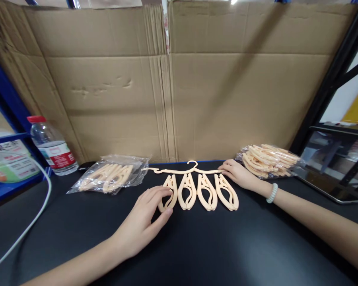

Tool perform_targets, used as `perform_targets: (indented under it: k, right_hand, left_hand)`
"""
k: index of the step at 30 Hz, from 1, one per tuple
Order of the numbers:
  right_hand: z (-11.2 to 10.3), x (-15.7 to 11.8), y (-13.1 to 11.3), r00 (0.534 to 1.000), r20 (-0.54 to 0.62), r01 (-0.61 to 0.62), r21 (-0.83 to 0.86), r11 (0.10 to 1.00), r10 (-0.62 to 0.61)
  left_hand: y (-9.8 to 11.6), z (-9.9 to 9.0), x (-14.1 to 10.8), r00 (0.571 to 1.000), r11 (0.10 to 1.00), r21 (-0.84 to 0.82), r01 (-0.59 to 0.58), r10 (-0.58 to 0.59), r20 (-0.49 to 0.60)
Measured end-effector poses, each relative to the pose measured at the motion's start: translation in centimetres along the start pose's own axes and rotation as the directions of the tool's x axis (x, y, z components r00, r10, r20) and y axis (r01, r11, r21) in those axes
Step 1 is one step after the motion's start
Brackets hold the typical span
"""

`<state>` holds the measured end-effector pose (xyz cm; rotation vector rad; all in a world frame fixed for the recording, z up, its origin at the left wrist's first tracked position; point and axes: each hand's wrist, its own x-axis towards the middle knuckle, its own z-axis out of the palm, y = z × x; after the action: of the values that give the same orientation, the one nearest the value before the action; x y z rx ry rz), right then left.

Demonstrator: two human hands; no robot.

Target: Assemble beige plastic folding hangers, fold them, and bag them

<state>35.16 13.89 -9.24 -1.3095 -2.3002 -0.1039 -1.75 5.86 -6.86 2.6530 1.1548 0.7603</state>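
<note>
A: What is held by the left hand [144, 222]?

B: Its thumb and fingers are spread wide around the first folded hanger [174, 191], at the left end of a row of four. Whether it is gripped cannot be told.

A: And by the right hand [235, 173]?

B: The right tip of the opened hanger [183, 172] is touched by its fingertips. Whether it is pinched cannot be told.

A: Where is that hanger laid?

B: Near the middle of the back edge of the black table [226, 246]. The other three folded hangers [210, 205] are lined up just in front of it.

A: What is put farther out?

B: More hangers are packed in a clear bag [267, 159] toward the back right corner, and some in a second bag [109, 176] toward the back left.

A: Can any writing be read?

B: On a printed pack [8, 161] past the left edge, 果之 can be made out. A red and white label is stuck on the bottle [49, 137] at the back left corner, but its words are too small to be read.
</note>
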Motion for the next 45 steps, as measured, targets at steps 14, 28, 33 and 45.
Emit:
perform_targets:
  k: [14,28,33,45]
  right_hand:
    - [-0.5,0.2,-1.1,0.99,-0.116,-0.073,0.058,0.996,0.079]
    - [-6.1,-1.6,-5.1,0.899,-0.428,-0.098,0.003,0.995,0.09]
    - [-5.2,-3.8,-7.3,0.924,-0.382,-0.015,0.0,1.0,0.014]
    - [-4.1,-5.3,-9.4,0.967,-0.196,0.154,-0.054,0.987,-0.162]
  left_hand:
    - [0.4,-0.2,-0.1,0.995,0.998,-0.032,0.046,-0.049,-0.083]
    - [1.0,-1.1,0.1,0.902,0.787,-0.537,0.304,-0.42,-0.104]
    - [1.4,-1.0,-0.2,0.858,0.649,-0.681,0.338,-0.51,-0.061]
    - [2.2,-0.6,-1.0,0.948,0.814,-0.516,0.265,-0.318,-0.015]
